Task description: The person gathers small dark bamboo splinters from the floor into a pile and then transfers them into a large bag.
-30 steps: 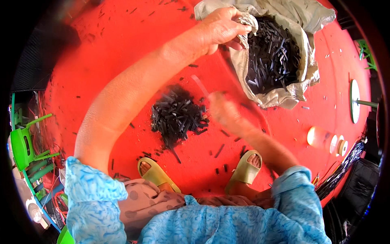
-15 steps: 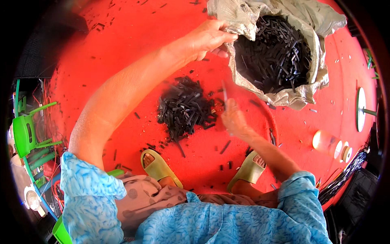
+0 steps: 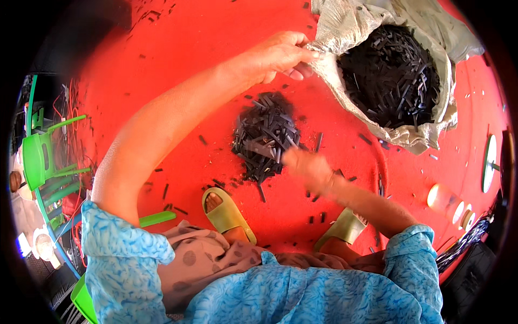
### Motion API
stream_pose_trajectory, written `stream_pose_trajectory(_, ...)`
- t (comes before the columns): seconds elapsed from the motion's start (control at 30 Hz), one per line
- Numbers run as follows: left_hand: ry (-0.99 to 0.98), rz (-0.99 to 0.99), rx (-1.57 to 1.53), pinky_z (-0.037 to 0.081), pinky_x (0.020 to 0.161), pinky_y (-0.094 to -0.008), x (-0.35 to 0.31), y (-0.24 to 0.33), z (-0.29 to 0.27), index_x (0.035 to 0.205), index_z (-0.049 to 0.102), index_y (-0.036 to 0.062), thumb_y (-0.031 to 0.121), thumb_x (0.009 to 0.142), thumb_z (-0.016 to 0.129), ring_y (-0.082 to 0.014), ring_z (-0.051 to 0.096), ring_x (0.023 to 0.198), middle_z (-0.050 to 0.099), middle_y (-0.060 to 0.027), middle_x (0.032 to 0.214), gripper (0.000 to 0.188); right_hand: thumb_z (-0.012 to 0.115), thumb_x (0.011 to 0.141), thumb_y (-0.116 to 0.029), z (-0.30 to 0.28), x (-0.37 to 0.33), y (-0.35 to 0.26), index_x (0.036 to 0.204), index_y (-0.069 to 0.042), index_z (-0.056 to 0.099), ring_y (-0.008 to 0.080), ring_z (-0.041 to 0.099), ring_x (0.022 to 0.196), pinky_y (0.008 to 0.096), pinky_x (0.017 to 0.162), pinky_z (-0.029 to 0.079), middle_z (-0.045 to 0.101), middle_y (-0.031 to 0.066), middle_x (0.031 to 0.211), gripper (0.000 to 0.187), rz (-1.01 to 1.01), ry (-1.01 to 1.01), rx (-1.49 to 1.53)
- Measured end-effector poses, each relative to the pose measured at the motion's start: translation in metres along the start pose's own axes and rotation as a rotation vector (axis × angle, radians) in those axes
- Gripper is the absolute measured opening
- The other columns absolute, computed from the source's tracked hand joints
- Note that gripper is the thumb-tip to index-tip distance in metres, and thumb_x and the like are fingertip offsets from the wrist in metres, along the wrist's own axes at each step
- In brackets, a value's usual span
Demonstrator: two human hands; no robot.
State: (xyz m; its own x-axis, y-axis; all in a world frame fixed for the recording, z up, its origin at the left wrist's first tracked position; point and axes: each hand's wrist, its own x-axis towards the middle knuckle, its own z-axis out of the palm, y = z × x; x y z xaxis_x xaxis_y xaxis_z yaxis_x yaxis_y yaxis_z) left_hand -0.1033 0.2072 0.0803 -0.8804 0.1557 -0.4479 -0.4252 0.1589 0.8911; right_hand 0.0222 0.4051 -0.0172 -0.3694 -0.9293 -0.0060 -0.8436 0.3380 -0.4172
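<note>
Gripping the rim of a pale sack (image 3: 348, 32) with many black strips (image 3: 396, 81) inside.
Set on the red floor (image 3: 183, 59) at the upper right, with its mouth open; pinched at its left edge by the left hand (image 3: 286, 55), with fingers closed on the cloth. Reaching with the right hand (image 3: 310, 168) to the right edge of a loose heap (image 3: 267, 127) of similar strips, lower left of the sack and apart from it; too blurred to tell finger spread or hold. Wearing olive-green slippers (image 3: 229, 213) just below the heap, near scattered stray strips. Visible farther out, at the left: a green chair (image 3: 34, 162).
</note>
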Motion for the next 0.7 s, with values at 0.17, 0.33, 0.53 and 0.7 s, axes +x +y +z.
stream_pose_trajectory(0.17,-0.025,-0.001,-0.005,0.047,0.06,-0.0238,0.007,-0.006,0.001,0.093,0.052,0.0076,0.025,0.081,0.059,-0.0093,0.057,0.07,0.059,-0.0024,0.083,0.022,0.048,0.074,-0.012,0.062,-0.057,-0.041,0.086,-0.008,0.047,0.0198,0.056,0.066,0.0331,0.048,0.047,0.048,0.0069,0.076,0.013,-0.373,-0.075,0.116)
stream_pose_trajectory(0.33,-0.013,-0.023,0.009,0.047,0.06,-0.0241,0.001,-0.015,-0.004,0.097,0.052,0.0066,0.026,0.081,0.059,-0.0094,0.058,0.07,0.059,-0.0024,0.083,0.026,0.048,0.073,-0.013,0.06,-0.024,-0.028,0.083,-0.008,0.049,0.0199,0.055,0.065,0.0323,0.049,0.047,0.049,0.0074,0.076,0.01,-0.293,-0.139,0.158)
stream_pose_trajectory(0.53,-0.051,0.036,0.064,0.047,0.066,-0.028,0.0,-0.018,-0.009,0.11,0.045,0.0035,0.031,0.076,0.065,-0.0147,0.058,0.08,0.057,-0.0078,0.096,0.048,0.05,0.072,-0.012,0.028,0.03,0.011,0.081,-0.006,0.047,0.0222,0.056,0.068,0.0352,0.05,0.048,0.049,0.0092,0.075,0.011,-0.182,-0.048,-0.046)
stream_pose_trajectory(0.7,-0.065,-0.012,0.348,0.044,0.079,-0.0361,-0.026,-0.05,-0.04,0.124,0.033,0.0021,0.039,0.066,0.072,-0.0248,0.049,0.101,0.045,-0.0163,0.115,0.079,0.05,0.078,-0.01,0.0,0.013,0.031,0.088,-0.004,0.045,0.0267,0.057,0.067,0.0359,0.057,0.047,0.052,0.0131,0.079,0.013,-0.107,-0.072,0.407)
